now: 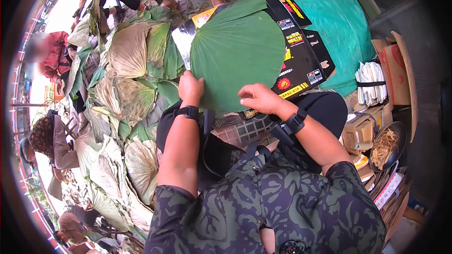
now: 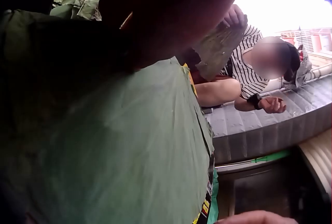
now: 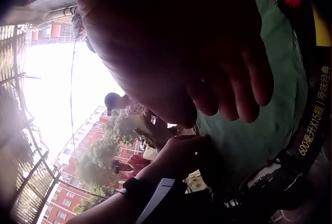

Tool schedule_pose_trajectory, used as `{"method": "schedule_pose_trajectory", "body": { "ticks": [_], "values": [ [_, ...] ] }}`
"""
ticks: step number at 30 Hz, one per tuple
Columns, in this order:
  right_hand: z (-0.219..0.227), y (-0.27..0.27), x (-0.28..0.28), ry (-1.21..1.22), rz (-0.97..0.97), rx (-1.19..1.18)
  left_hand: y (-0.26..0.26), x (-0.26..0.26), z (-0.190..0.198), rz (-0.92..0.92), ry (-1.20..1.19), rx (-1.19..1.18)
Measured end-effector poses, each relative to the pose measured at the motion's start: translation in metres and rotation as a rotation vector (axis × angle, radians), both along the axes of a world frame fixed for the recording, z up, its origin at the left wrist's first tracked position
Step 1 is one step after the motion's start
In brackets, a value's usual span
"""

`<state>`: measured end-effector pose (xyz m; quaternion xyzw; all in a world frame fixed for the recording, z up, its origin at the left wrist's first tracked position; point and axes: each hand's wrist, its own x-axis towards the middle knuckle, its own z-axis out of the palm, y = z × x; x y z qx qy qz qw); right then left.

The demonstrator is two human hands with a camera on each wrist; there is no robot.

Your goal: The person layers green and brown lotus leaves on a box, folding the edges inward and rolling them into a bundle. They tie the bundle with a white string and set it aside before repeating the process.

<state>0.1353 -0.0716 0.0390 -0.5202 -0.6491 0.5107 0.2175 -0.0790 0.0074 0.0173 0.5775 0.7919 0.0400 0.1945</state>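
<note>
A large round green leaf lies over a black printed cardboard sheet in front of the person. The left hand grips the leaf's near left edge. Over the leaf's near right edge is the right hand, its fingers loosely bent and holding nothing; whether it touches the leaf cannot be told. In the left wrist view the leaf spreads out below the dark, close left hand. The right wrist view shows the right hand's relaxed fingers above the leaf.
Many dried and green leaves are piled at the left. Several people sit or crouch around the pile. At the right are a teal sheet, a bundle of papers, cardboard boxes and a dark bowl of brown shreds.
</note>
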Motion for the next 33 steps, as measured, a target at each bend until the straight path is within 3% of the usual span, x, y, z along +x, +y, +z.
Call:
{"method": "schedule_pose_trajectory", "body": {
  "ticks": [3,6,11,14,16,18,21,22,24,26,28,29,30,31,33],
  "values": [
    [-0.005,0.012,0.009,0.133,-0.107,-0.064,-0.009,0.001,0.006,-0.057,0.024,-0.012],
    [-0.004,0.029,0.005,0.069,-0.180,0.032,-0.017,-0.008,-0.007,-0.083,0.002,0.001],
    [0.006,0.031,-0.015,0.123,-0.204,-0.010,-0.018,-0.009,-0.009,0.023,-0.110,0.078],
    [0.007,0.010,-0.020,0.197,-0.204,-0.171,-0.014,-0.006,-0.011,-0.016,0.073,0.092],
    [-0.010,0.000,-0.017,0.103,-0.181,0.013,0.000,-0.010,-0.030,0.052,-0.228,-0.042],
    [-0.019,-0.009,-0.009,0.008,-0.246,0.022,0.001,-0.008,-0.040,0.120,-0.250,-0.013],
    [-0.042,-0.027,0.011,0.000,-0.526,-0.351,0.002,-0.011,-0.038,0.095,-0.202,-0.053],
    [-0.041,-0.035,0.015,-0.007,-0.539,-0.349,0.005,-0.015,-0.039,0.081,-0.221,-0.058],
    [-0.038,-0.055,0.019,0.078,-0.829,-0.592,0.016,-0.021,-0.047,0.141,-0.162,0.058],
    [-0.037,-0.072,0.019,0.141,-0.996,-0.639,0.024,-0.031,-0.041,0.239,-0.185,0.168],
    [-0.047,-0.077,0.020,0.221,-1.060,-0.646,0.035,-0.045,-0.049,0.323,-0.328,0.231],
    [-0.069,-0.077,0.021,0.387,-1.128,-0.582,0.036,-0.050,-0.056,0.377,-0.500,0.215],
    [-0.081,-0.076,0.022,0.558,-1.191,-0.510,0.033,-0.050,-0.046,0.429,-0.672,0.200],
    [-0.073,-0.070,0.014,0.533,-1.246,-0.487,0.031,-0.047,-0.035,0.427,-0.670,0.209],
    [-0.069,-0.066,0.003,0.625,-1.193,-0.528,0.025,-0.042,-0.015,0.572,-1.036,0.062]
  ]
}}
